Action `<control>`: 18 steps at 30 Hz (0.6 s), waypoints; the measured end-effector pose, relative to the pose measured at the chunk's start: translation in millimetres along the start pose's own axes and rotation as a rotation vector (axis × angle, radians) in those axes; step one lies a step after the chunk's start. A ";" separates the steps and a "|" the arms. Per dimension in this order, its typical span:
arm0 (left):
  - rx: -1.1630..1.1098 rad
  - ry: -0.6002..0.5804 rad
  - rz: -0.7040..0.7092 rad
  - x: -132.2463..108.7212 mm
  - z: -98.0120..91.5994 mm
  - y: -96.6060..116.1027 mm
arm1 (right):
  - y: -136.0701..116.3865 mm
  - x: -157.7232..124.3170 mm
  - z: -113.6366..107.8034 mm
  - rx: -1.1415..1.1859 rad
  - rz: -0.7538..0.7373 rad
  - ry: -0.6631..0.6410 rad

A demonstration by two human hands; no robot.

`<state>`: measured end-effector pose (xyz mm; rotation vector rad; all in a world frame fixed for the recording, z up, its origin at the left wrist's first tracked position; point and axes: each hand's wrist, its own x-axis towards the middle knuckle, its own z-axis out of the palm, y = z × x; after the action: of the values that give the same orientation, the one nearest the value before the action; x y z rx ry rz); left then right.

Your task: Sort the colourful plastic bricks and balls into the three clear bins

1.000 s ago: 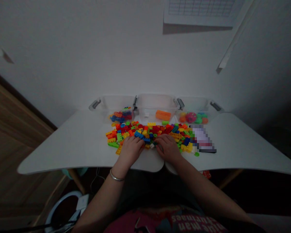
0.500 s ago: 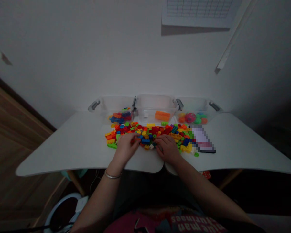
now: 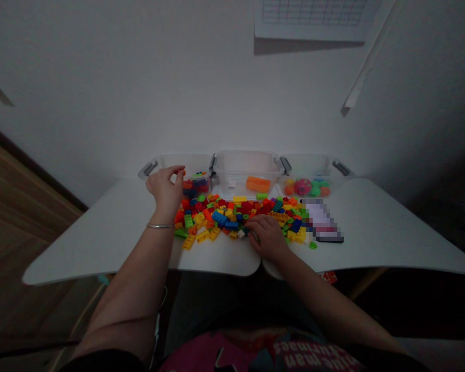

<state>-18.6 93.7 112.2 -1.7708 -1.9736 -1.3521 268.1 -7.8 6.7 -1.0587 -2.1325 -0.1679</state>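
Note:
A pile of colourful toy bricks lies in the middle of the white table. My left hand is raised at the near edge of the left clear bin, which holds blue and red bricks. Its fingers are pinched together, and what they hold is too small to make out. My right hand rests palm down on the front of the pile. Its fingers are curled among the bricks, hiding whatever is under them.
A middle clear bin holds an orange piece. The right clear bin holds round pink, green and orange pieces. A blurred flat object lies right of the pile. The wall stands just behind the bins.
My left hand has lifted off the pile and moved back and left to the left bin. My right hand has stayed on the pile.

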 end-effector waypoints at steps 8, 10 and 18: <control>0.191 -0.133 0.016 5.4 12.5 -2.7 | 0.4 -0.5 -1.5 0.011 0.028 -0.039; 0.171 -0.148 0.010 8.8 14.6 -3.9 | -0.4 -0.3 -2.2 0.010 0.041 -0.038; 0.223 -0.163 -0.030 15.5 26.5 -9.8 | 0.3 -0.2 -1.8 0.011 0.045 -0.034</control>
<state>-20.1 124.2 102.1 -1.8015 -2.1461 -0.9764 269.3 -8.4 7.8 -1.1097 -2.1357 -0.1177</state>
